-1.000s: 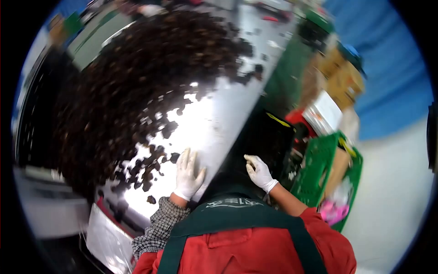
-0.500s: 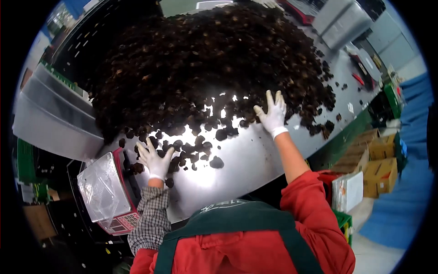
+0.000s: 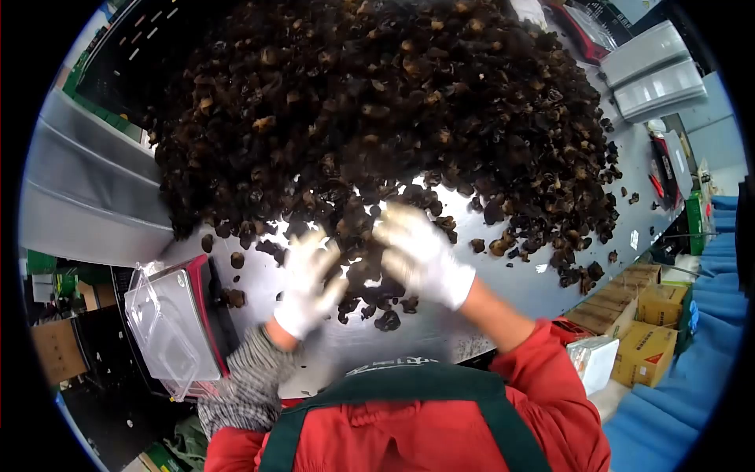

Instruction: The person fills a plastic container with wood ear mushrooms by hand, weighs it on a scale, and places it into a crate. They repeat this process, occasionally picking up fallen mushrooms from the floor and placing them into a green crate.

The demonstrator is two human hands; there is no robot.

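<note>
A large heap of dark brown wood ear mushrooms (image 3: pixel 354 102) covers the metal table (image 3: pixel 503 295). My left hand (image 3: pixel 309 285), in a white glove, is low over the table at the heap's near edge, fingers apart and thumb toward the right. Facing it, my right hand (image 3: pixel 422 256), also gloved in white, has its fingers spread and pointing left. Both are blurred by motion. A small cluster of loose mushrooms (image 3: pixel 358 248) lies between the two hands. Whether the fingertips touch the pieces is hard to tell.
At left stands a grey metal bin (image 3: pixel 94 189), with a red-edged scale (image 3: pixel 177 322) in front of it bearing clear plastic. Metal containers (image 3: pixel 657 71) sit at the far right. Cardboard boxes (image 3: pixel 645 350) are beyond the right edge. A white shape (image 3: pixel 528 12), possibly another person's glove, is behind the heap.
Both hands have come closer together, the right one moving left and nearer to me. Loose mushrooms are now gathered between them. The view has shifted.
</note>
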